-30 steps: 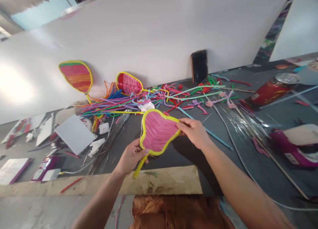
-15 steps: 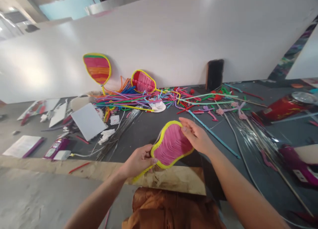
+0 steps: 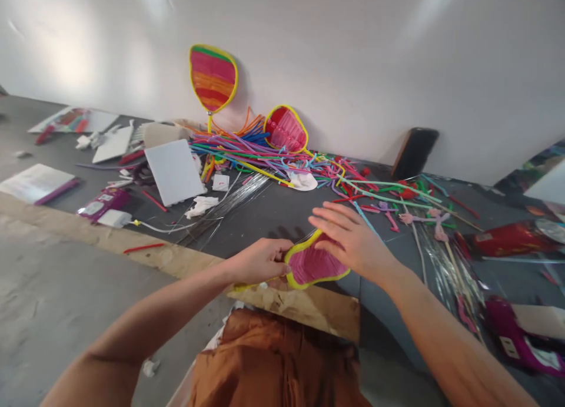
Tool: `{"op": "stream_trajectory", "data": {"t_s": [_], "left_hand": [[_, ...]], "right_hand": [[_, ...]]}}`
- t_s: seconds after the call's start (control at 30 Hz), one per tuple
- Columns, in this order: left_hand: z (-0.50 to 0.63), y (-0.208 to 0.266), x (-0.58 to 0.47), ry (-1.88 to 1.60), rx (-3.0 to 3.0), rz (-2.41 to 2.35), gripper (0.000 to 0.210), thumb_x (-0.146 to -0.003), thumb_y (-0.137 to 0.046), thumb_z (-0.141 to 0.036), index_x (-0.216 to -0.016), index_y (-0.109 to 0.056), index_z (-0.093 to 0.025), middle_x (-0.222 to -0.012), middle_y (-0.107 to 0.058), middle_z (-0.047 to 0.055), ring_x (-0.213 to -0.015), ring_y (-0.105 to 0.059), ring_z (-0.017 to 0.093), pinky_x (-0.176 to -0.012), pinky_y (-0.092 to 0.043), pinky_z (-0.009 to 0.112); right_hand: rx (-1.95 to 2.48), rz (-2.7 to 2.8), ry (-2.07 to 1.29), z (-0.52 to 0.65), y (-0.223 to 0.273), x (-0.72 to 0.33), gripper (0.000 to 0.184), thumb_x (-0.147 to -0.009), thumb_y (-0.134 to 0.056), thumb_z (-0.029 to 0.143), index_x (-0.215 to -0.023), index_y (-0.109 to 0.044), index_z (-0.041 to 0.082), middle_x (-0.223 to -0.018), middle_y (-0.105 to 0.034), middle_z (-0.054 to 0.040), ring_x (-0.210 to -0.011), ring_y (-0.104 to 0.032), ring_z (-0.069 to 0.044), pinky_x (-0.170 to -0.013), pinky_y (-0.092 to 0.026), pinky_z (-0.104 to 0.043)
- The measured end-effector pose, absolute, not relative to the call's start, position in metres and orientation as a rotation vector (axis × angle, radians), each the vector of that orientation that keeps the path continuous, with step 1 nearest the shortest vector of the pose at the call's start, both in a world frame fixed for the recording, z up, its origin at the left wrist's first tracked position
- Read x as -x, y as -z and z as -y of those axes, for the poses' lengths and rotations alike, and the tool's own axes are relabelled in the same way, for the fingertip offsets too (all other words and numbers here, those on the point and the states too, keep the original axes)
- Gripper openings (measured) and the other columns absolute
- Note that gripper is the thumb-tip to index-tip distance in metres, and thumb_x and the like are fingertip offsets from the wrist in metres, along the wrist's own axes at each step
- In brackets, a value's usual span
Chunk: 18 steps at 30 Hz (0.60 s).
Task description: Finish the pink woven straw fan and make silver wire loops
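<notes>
A pink fan-shaped piece (image 3: 311, 267) with a fuzzy yellow pipe-cleaner rim is low over the front of the table. My left hand (image 3: 260, 261) pinches it at its left end, where a yellow stem runs off below the wrist. Fingers outstretched, my right hand (image 3: 353, 239) lies over the upper right of the pink face and hides part of it; whether the palm touches cannot be told. Two similar yellow-rimmed pieces lean on the white board behind: a striped one (image 3: 213, 80) and a red and pink one (image 3: 286, 130).
A heap of coloured pipe cleaners (image 3: 247, 154) runs along the board (image 3: 344, 53). A phone (image 3: 415, 154) leans at the right, near a red can (image 3: 512, 242). At left are a white card (image 3: 173, 171) and a purple packet (image 3: 103, 204). Brown paper (image 3: 309, 310) covers the table's edge.
My right hand has shifted from gripping the pink piece's top rim to lying spread over its face. The piece appears more tilted, and the view has turned downward and left.
</notes>
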State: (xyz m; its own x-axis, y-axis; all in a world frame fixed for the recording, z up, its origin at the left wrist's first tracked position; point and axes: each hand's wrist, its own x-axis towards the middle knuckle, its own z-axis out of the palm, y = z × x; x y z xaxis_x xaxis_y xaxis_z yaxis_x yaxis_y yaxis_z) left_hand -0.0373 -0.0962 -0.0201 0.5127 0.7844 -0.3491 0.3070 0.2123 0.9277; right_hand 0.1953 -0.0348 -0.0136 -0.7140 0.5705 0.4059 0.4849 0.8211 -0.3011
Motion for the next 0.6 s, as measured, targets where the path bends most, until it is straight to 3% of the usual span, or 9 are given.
{"op": "stream_trajectory", "data": {"t_s": [0.2,0.37,0.6], "left_hand": [[0.093,0.02,0.038,-0.484,-1.544,-1.096,0.008,-0.067,-0.051,-0.015,-0.075,-0.054,-0.016,-0.059,-0.047,-0.006,-0.054,-0.045,0.007,-0.046,-0.032,0.014],[0.095,0.025,0.04,-0.475,-1.471,-1.073,0.013,-0.067,-0.049,-0.016,-0.078,-0.056,-0.017,-0.06,-0.053,-0.005,-0.053,-0.053,0.011,-0.045,-0.036,0.016],[0.093,0.027,0.04,-0.478,-1.529,-1.112,0.013,-0.066,-0.05,-0.015,-0.075,-0.059,-0.017,-0.056,-0.053,-0.005,-0.052,-0.054,0.011,-0.046,-0.037,0.016]], "right_hand": [[0.575,2.654,-0.091,0.03,0.015,-0.176,0.022,-0.09,-0.05,0.023,-0.103,-0.067,0.023,-0.099,-0.071,-0.0039,-0.093,-0.061,-0.017,-0.098,-0.038,-0.042],[0.47,2.729,-0.109,0.022,0.019,-0.178,0.027,-0.092,-0.043,0.021,-0.1,-0.068,0.021,-0.093,-0.071,-0.0051,-0.085,-0.058,-0.017,-0.081,-0.043,-0.034],[0.441,2.831,-0.043,0.021,0.02,-0.18,0.028,-0.091,-0.041,0.015,-0.1,-0.067,0.018,-0.084,-0.068,-0.0057,-0.078,-0.052,-0.017,-0.07,-0.037,-0.033]]}}
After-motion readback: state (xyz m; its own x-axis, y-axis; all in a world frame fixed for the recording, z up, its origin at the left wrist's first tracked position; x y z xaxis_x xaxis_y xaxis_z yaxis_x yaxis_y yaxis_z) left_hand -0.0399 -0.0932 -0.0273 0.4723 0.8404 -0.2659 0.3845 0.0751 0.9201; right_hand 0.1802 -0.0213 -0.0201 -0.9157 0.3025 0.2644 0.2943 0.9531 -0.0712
